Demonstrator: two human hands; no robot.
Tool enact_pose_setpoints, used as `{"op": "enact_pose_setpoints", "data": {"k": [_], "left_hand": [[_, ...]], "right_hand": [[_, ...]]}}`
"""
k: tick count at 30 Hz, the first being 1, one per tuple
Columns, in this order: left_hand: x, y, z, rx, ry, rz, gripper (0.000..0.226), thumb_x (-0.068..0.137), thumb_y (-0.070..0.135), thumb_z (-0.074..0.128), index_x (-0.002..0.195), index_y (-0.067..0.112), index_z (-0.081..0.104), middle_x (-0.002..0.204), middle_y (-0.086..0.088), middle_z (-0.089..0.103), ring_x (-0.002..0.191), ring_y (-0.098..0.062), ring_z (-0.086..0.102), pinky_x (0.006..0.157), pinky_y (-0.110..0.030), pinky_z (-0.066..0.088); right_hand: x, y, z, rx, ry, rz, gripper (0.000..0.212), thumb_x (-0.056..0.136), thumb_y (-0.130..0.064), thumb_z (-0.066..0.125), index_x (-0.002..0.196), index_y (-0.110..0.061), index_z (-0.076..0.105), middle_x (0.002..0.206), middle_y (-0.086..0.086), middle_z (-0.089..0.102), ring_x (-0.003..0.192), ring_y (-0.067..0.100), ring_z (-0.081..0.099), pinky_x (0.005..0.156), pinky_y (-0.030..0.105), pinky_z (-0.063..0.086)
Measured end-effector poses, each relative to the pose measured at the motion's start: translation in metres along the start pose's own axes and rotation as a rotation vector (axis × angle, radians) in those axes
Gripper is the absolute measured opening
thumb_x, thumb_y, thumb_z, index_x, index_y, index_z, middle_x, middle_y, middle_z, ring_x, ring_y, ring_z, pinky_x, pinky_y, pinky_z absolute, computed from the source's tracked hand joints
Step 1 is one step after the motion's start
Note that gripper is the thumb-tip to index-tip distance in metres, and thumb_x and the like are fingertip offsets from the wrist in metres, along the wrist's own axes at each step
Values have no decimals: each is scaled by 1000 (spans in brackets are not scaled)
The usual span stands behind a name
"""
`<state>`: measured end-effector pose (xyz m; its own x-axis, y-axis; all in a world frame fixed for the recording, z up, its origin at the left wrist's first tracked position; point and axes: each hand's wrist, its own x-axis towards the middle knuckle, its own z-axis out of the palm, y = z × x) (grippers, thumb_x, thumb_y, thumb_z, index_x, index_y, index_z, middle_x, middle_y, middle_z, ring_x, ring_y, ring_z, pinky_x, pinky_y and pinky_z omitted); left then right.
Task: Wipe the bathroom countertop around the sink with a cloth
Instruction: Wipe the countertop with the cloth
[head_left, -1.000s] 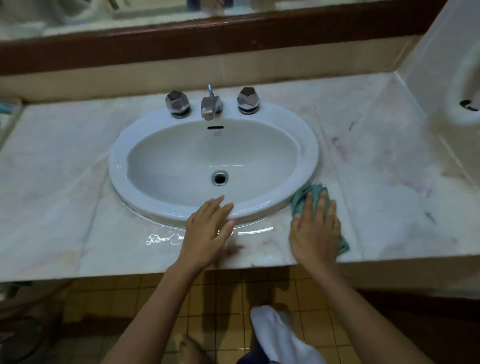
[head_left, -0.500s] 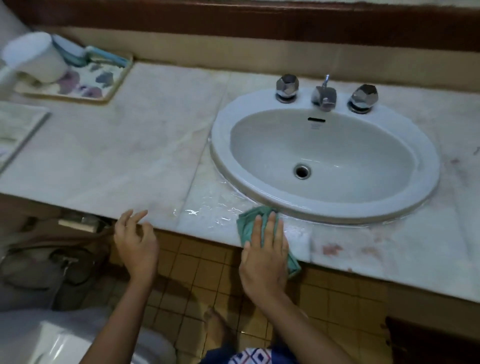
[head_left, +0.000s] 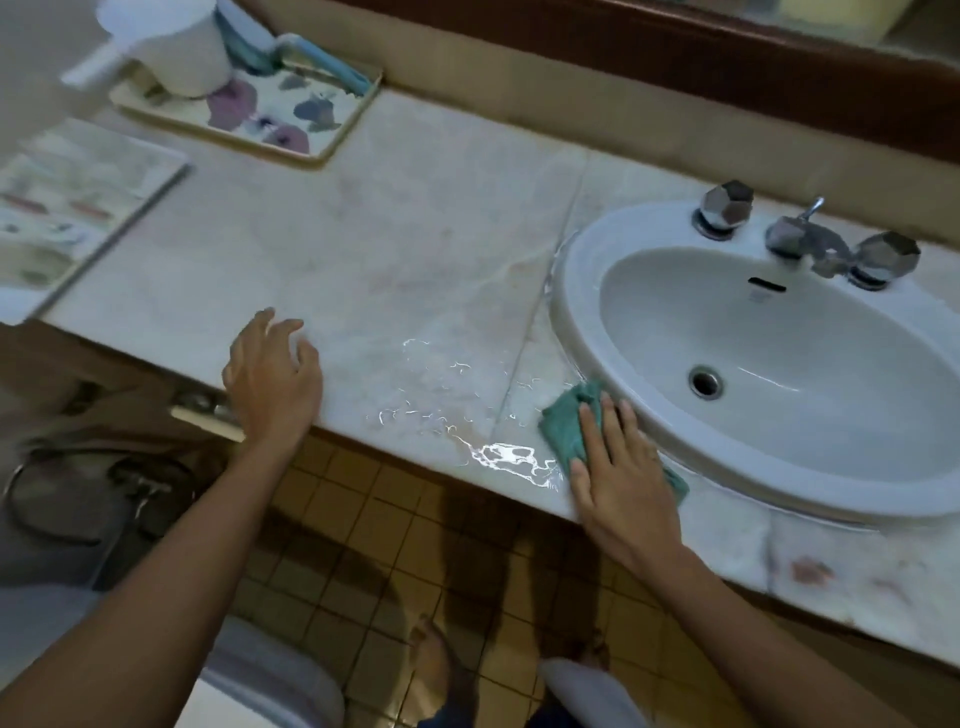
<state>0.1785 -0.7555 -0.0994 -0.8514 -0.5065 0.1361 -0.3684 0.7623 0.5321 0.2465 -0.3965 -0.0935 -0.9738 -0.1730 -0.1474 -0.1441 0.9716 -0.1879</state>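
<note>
From the head view, my right hand (head_left: 621, 470) is pressing flat, fingers spread, on the green cloth (head_left: 569, 423), lying on the wet countertop (head_left: 415, 270) at seven o'clock of the sink (head_left: 582, 291). My left hand (head_left: 272, 376) is hovering loosely spread, holding nothing, at nine o'clock.

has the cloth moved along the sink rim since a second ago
Yes. The green cloth has gone from the sink's front-right rim round to its front-left.
</note>
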Motion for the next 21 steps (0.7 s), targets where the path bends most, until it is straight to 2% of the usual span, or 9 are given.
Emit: {"op": "enact_pose_setpoints", "data": {"k": [2, 6, 8, 11, 14, 16, 21], "left_hand": [[13, -6, 8, 28, -35, 8, 34, 96, 22, 43, 127, 18, 57, 150, -2, 39, 139, -25, 30, 108, -48, 27], [15, -13, 19, 52, 21, 20, 32, 96, 22, 41, 122, 23, 58, 147, 3, 44, 136, -24, 33, 103, -48, 32], [16, -14, 20, 59, 32, 22, 31, 96, 22, 42, 121, 24, 59, 146, 4, 44, 135, -24, 34, 101, -48, 33], [16, -15, 20, 44, 47, 10, 32, 96, 22, 41, 121, 24, 60, 146, 5, 45, 134, -24, 34, 102, -47, 33], [16, -16, 21, 36, 48, 21, 33, 96, 23, 39, 122, 24, 61, 145, 4, 46, 134, -25, 35, 102, -47, 33], [16, -17, 20, 30, 49, 19, 33, 96, 23, 39, 121, 23, 61, 145, 4, 47, 134, -25, 35, 102, -47, 32], [14, -14, 20, 15, 72, 9, 31, 96, 20, 43, 120, 21, 63, 144, 2, 49, 133, -26, 38, 100, -47, 33]], "right_hand": [[27, -25, 2, 19, 33, 46, 63, 98, -42, 15, 154, -20, -2, 161, 1, -13, 145, 13, -21, 118, 33, -5], [82, -83, 8, 67, 40, 101, 64, 97, -42, 16, 154, -18, 0, 162, 3, -9, 148, 17, -12, 119, 37, 1], [91, -116, 14, 101, 35, 51, 64, 98, -42, 19, 154, -20, 1, 162, 2, -9, 148, 16, -10, 121, 38, 4], [68, -153, 25, 110, 15, -123, 62, 99, -41, 24, 155, -21, 3, 162, 0, -8, 148, 16, -9, 119, 35, 3], [25, -138, 28, 24, -26, -300, 61, 99, -40, 29, 154, -21, 12, 162, 0, 0, 149, 17, -1, 118, 37, 15], [8, -104, 24, -13, -59, -331, 60, 98, -40, 31, 154, -24, 15, 162, -2, 3, 149, 16, 3, 117, 38, 22], [37, -60, 7, 15, -55, -117, 61, 98, -48, 16, 154, -30, 0, 161, -9, -9, 147, 8, -9, 118, 34, 10]]}}
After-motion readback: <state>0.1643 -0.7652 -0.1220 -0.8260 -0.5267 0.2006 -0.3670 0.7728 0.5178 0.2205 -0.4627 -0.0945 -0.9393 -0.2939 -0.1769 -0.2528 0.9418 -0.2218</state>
